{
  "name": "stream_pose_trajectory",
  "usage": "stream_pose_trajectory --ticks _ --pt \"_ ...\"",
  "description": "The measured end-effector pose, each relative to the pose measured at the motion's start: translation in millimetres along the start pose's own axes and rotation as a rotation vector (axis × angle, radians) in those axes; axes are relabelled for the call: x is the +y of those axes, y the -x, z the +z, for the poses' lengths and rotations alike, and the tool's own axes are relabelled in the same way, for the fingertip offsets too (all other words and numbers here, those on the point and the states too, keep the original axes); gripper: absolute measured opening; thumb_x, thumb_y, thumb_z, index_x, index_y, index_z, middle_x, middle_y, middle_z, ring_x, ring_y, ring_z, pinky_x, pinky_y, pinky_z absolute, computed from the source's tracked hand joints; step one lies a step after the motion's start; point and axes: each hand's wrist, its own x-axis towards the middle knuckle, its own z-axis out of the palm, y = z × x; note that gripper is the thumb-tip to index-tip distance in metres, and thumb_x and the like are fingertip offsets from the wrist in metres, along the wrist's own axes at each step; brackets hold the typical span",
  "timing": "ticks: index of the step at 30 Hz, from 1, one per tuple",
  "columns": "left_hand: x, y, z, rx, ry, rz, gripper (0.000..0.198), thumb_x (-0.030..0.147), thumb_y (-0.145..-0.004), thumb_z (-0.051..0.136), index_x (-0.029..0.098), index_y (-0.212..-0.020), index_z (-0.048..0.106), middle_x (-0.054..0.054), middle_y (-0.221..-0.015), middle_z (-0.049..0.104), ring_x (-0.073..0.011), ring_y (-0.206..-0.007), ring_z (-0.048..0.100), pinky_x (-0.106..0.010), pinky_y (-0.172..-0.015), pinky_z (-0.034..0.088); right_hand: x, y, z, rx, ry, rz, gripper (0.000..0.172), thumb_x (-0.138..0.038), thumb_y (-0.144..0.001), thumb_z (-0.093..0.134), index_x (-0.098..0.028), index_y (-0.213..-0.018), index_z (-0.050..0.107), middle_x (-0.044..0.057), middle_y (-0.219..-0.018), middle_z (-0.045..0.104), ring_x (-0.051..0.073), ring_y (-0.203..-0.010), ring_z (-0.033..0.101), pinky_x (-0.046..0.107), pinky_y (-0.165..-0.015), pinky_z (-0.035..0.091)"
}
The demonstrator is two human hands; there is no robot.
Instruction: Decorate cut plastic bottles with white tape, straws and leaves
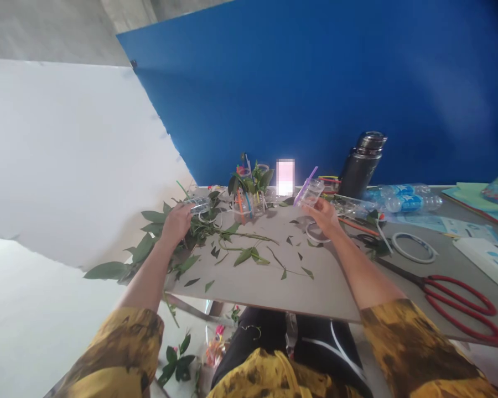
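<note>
My right hand (323, 216) is closed on a clear plastic cup-like piece (312, 193), held tilted above the table, with a purple straw (306, 186) along its side. On the left, my left hand (177, 222) grips a clear plastic bottle piece (200, 205) among leafy stems. Between the hands stand clear containers with coloured strips (243, 204) and green leaves (265, 178). Cut stems and leaf scraps (249, 254) lie scattered before them. A white ring (316, 232) lies below my right hand.
To the right are a dark thermos (362, 166), plastic bottles with blue labels (410, 202), a coil of white tubing (415, 247) and red-handled scissors (460, 304). A blue panel (315, 83) rises behind the table (274, 296). Large leafy branches (112, 270) overhang the left edge.
</note>
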Motion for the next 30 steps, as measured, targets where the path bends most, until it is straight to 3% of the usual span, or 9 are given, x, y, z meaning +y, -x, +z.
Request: stream_pose_trajectory --ticks 5,9,13,16,19,22,26,30 --pt "-2.0 -1.6 6.1 0.039 -0.017 -0.001 0.042 0.023 -0.104 0.040 0.012 -0.137 0.065 -0.020 -0.130 0.068 -0.0297 -0.117 0.066 -0.041 -0.106 0.053 -1.1 1.0 -1.7 -0.001 0.036 0.028 0.061 -0.059 -0.066 0.086 -0.017 -0.109 0.077 0.013 -0.110 0.082 0.034 -0.106 0.075 0.048 -0.096 0.058" --pt "3.7 -0.1 3.0 0.024 -0.087 -0.036 0.039 0.025 -0.107 0.040 0.013 -0.131 0.067 -0.019 -0.128 0.069 -0.0277 -0.115 0.065 -0.037 -0.102 0.053 -10.6 5.1 -1.9 0.007 0.115 0.015 0.059 -0.059 -0.067 0.082 -0.016 -0.108 0.077 0.013 -0.106 0.082 0.033 -0.103 0.075 0.046 -0.095 0.058" --pt "20.8 0.1 -7.3 0.003 -0.297 -0.123 0.031 0.025 -0.099 0.050 0.013 -0.114 0.074 -0.021 -0.120 0.067 -0.0345 -0.113 0.064 -0.041 -0.092 0.054 -15.1 8.1 -0.4 -0.010 0.125 -0.006 0.056 -0.058 -0.068 0.080 -0.016 -0.105 0.078 0.014 -0.107 0.082 0.033 -0.101 0.075 0.044 -0.092 0.058" --pt "43.4 -5.5 -8.7 -0.056 -0.347 -0.149 0.029 0.022 -0.099 0.048 0.012 -0.107 0.074 -0.020 -0.115 0.068 -0.0338 -0.112 0.066 -0.039 -0.090 0.053 -10.9 8.5 0.6 -0.036 0.175 -0.008 0.054 -0.059 -0.070 0.080 -0.017 -0.106 0.078 0.012 -0.104 0.082 0.032 -0.100 0.075 0.045 -0.093 0.057" --pt "67.2 -18.7 4.2 -0.139 -0.283 -0.094 0.031 0.017 -0.101 0.046 0.014 -0.115 0.073 -0.017 -0.118 0.071 -0.0297 -0.107 0.070 -0.036 -0.087 0.054 -4.9 8.8 2.3 -0.075 0.214 -0.019 0.052 -0.059 -0.072 0.080 -0.019 -0.105 0.078 0.010 -0.102 0.081 0.031 -0.098 0.074 0.044 -0.089 0.057" --pt "80.9 -36.2 26.3 -0.233 -0.217 -0.003 0.031 0.011 -0.099 0.046 0.014 -0.110 0.075 -0.016 -0.119 0.075 -0.0259 -0.111 0.072 -0.032 -0.095 0.054 -1.9 9.9 4.6 -0.123 0.211 -0.047 0.049 -0.057 -0.074 0.080 -0.020 -0.104 0.078 0.009 -0.103 0.080 0.029 -0.096 0.073 0.039 -0.082 0.057" --pt "76.7 -52.4 50.7 -0.326 -0.150 0.045 0.027 0.008 -0.094 0.053 0.014 -0.102 0.078 -0.017 -0.110 0.079 -0.0255 -0.110 0.075 -0.030 -0.098 0.054 -1.5 10.5 5.5 -0.125 0.207 -0.024 0.046 -0.055 -0.072 0.081 -0.020 -0.104 0.077 0.008 -0.101 0.080 0.028 -0.094 0.074 0.037 -0.079 0.058" --pt "63.7 -61.3 64.0 -0.318 -0.117 0.006 0.026 0.010 -0.091 0.055 0.009 -0.103 0.078 -0.024 -0.107 0.079 -0.0327 -0.105 0.078 -0.038 -0.092 0.059 1.4 7.1 2.6 -0.060 0.166 -0.016 0.046 -0.054 -0.072 0.079 -0.020 -0.103 0.076 0.009 -0.102 0.080 0.029 -0.097 0.074 0.038 -0.080 0.058"
